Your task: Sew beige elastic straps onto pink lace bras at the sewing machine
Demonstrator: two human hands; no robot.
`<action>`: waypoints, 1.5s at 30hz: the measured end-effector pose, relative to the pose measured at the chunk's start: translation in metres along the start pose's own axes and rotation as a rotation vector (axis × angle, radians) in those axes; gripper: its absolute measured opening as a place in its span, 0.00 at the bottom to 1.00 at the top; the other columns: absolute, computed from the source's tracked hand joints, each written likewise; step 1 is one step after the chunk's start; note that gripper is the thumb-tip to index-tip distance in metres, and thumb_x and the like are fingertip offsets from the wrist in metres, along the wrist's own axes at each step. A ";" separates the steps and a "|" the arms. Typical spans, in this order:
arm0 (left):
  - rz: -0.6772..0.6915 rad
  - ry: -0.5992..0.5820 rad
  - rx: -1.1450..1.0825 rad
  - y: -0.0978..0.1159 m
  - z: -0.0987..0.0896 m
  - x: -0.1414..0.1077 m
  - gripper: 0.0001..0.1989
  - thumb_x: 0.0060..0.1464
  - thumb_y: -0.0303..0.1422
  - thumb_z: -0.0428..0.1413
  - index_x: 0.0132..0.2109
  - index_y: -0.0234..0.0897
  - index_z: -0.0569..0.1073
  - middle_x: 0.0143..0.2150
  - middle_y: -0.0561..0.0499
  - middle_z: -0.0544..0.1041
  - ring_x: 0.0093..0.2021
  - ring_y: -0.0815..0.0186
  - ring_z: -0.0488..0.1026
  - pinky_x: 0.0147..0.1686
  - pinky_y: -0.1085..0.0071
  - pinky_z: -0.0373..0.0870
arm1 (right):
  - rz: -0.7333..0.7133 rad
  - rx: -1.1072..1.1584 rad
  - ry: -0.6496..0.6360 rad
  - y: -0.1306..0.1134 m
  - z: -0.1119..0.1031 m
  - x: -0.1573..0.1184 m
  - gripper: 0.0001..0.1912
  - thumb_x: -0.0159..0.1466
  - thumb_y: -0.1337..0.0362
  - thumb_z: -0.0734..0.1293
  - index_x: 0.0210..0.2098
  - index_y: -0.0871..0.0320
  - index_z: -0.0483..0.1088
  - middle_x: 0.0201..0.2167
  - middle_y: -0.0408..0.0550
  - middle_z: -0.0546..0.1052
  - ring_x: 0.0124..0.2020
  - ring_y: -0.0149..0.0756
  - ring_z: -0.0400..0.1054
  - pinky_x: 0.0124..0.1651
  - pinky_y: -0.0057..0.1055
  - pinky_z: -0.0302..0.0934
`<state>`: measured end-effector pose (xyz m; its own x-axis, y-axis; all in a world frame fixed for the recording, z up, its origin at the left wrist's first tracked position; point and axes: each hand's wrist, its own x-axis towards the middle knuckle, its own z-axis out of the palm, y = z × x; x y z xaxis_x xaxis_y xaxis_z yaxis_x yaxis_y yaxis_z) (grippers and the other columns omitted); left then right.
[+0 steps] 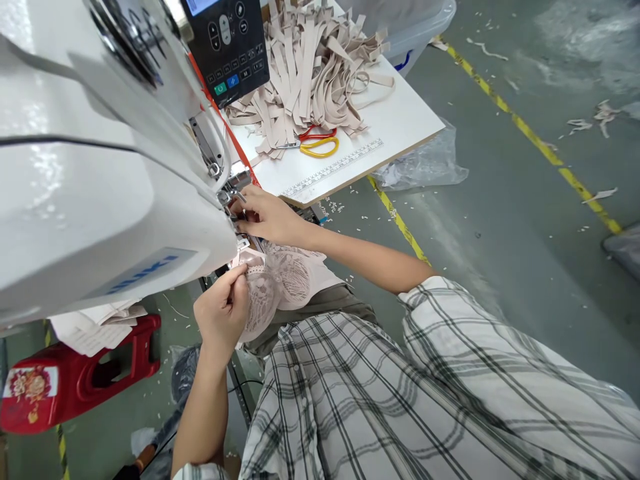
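Observation:
A pale pink lace bra [263, 293] hangs below the head of a white sewing machine [115, 200], partly over my lap. My left hand [223, 310] is closed in a pinch on the bra's upper edge, near its strap end. Close to the needle and presser foot [231, 195], my right hand [273, 217] has its fingers curled together. The machine head and the fingers themselves hide what lies between them. A small lit patch falls on the fabric just under the machine head.
Beige fabric strips [310, 73] lie heaped on the white table [400, 120]. Scissors with red and yellow handles [320, 147] rest beside a printed ruler scale. A control panel [230, 47] stands behind the machine. A red plastic stool [80, 380] bearing papers is at left.

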<state>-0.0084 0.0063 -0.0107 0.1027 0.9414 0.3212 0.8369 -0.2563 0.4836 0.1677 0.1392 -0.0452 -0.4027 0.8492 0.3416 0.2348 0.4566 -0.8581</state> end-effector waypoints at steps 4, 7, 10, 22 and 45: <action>0.007 0.006 -0.006 0.000 0.001 0.000 0.11 0.62 0.30 0.55 0.47 0.40 0.82 0.35 0.52 0.84 0.27 0.71 0.76 0.30 0.77 0.69 | -0.003 0.031 0.006 -0.001 -0.001 -0.001 0.05 0.61 0.67 0.65 0.37 0.60 0.70 0.44 0.49 0.70 0.41 0.35 0.63 0.45 0.32 0.61; 0.005 0.019 -0.014 -0.001 0.002 -0.002 0.11 0.62 0.30 0.55 0.47 0.40 0.82 0.37 0.51 0.84 0.30 0.70 0.78 0.32 0.77 0.71 | -0.019 0.058 0.021 -0.001 -0.001 -0.001 0.03 0.61 0.68 0.65 0.36 0.60 0.70 0.43 0.49 0.69 0.41 0.35 0.63 0.46 0.32 0.61; -0.020 0.056 -0.024 -0.005 0.003 -0.005 0.12 0.62 0.31 0.56 0.49 0.41 0.81 0.42 0.51 0.84 0.37 0.68 0.81 0.37 0.77 0.73 | -0.035 0.079 0.036 0.002 0.000 -0.001 0.03 0.61 0.68 0.64 0.35 0.60 0.69 0.44 0.49 0.69 0.42 0.34 0.64 0.46 0.32 0.61; -0.028 -0.007 -0.130 -0.018 0.008 -0.010 0.14 0.63 0.34 0.54 0.50 0.42 0.82 0.47 0.48 0.84 0.45 0.61 0.82 0.44 0.71 0.78 | 0.071 0.044 0.042 -0.014 0.002 -0.012 0.09 0.62 0.61 0.65 0.36 0.60 0.73 0.48 0.52 0.74 0.40 0.37 0.67 0.44 0.35 0.65; -0.093 -0.019 -0.057 -0.024 0.008 0.002 0.14 0.62 0.38 0.55 0.47 0.41 0.83 0.40 0.47 0.84 0.45 0.57 0.82 0.40 0.70 0.76 | 0.074 0.044 0.037 -0.013 -0.001 -0.003 0.05 0.62 0.64 0.63 0.33 0.57 0.70 0.44 0.51 0.73 0.49 0.43 0.68 0.51 0.42 0.65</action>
<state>-0.0234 0.0157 -0.0285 0.0365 0.9656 0.2575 0.8113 -0.1791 0.5566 0.1673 0.1308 -0.0346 -0.3528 0.8898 0.2894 0.2234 0.3804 -0.8974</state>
